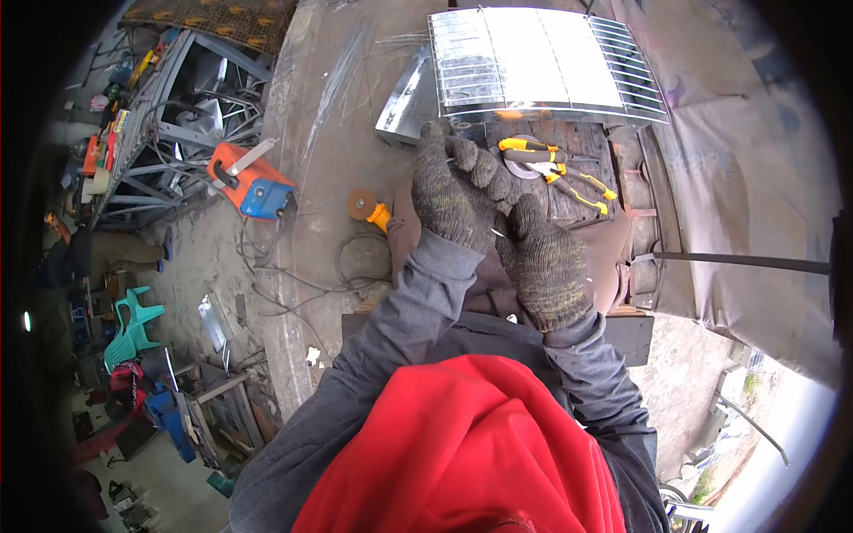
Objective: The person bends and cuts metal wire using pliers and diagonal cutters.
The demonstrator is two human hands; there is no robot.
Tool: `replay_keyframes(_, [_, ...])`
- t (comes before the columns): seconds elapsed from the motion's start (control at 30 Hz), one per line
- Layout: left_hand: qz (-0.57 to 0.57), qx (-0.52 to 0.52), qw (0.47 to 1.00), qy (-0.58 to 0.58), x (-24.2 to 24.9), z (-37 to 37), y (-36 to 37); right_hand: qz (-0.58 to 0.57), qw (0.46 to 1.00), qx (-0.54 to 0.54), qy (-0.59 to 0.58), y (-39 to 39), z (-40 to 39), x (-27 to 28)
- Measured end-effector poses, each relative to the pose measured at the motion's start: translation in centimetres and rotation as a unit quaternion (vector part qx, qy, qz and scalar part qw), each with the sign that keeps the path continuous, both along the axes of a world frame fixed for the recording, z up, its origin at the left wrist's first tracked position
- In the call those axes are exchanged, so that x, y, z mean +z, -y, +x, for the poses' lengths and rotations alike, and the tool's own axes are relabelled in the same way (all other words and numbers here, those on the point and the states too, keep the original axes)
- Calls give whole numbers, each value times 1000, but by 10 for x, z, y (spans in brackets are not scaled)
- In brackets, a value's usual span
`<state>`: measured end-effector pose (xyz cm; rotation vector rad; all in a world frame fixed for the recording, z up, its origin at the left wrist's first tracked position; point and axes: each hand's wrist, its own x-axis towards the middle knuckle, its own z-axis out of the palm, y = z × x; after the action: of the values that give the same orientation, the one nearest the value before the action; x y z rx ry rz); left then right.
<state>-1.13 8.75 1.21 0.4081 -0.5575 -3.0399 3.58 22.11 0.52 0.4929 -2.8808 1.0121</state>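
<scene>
Both of my hands wear dark knitted gloves and are close together above my lap. My left hand [451, 191] has its fingers curled in; what it grips is hidden. My right hand [546, 262] is closed too, its thumb side turned towards the left palm. A short, thin, pale sliver [498, 234], perhaps a wire end, shows between the two hands. Just beyond them, pliers [569, 182] with yellow and black handles lie on a wooden block [582, 200], beside a yellow and black handled tool [533, 149] and a pale disc [520, 169].
A curved wire grid [551, 67] with shiny sheet metal stands beyond the block. To the left are a yellow grinder [378, 213] with its cable, an orange and blue machine [258, 191] and a grey metal frame [169, 133]. A green plastic stool [133, 329] lies further left.
</scene>
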Motion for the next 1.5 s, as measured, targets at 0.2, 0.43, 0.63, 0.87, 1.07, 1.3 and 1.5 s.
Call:
replay_keyframes(0.2, [-54,-41,997,-45,-8,2,2,-48,999,2,-18,1,4,-19])
replay_keyframes(0.43, [-41,-22,998,39,-3,-1,-8,-50,998,-4,32,-2,6,-23])
replay_keyframes(0.63, [-10,-154,984,-90,-29,13,-4,-216,969,-71,91,-16,1,-7])
replay_keyframes(0.87, [-305,-285,888,-193,-15,27,2,-270,949,-20,163,-7,6,7])
replay_keyframes(1.07, [-183,-259,921,-227,-20,19,7,-418,878,17,234,-12,6,-5])
replay_keyframes(1.3, [-507,-105,831,-203,17,14,13,-391,902,65,171,-34,5,12])
replay_keyframes(1.5, [-752,-112,621,-192,42,12,20,-377,907,-83,170,-63,-12,39])
